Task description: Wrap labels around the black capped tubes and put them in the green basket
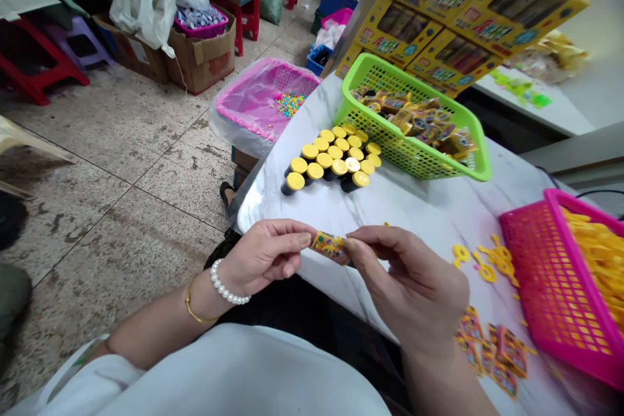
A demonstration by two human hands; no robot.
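Between my hands, just over the table's front edge, is a small yellow printed label (329, 244). My left hand (273, 253) pinches its left end between thumb and fingers. The right end is gripped by my right hand (409, 279), whose fingers partly cover it. Whether the label is wrapped around something is hidden. Beyond my hands stand several black tubs with yellow lids (324, 160), grouped upright on the table. A loose pile of similar printed labels (507, 354) lies to the right of my right hand, near some yellow plastic pieces (497, 260).
A green basket (414, 156) of wrapped items stands behind the tubs. On the right is a pink basket (550, 286) full of yellow plastic parts. Yellow display boxes (439, 32) are stacked at the back. A lined pink bin (238, 107) holds small coloured beads beyond the table's left edge.
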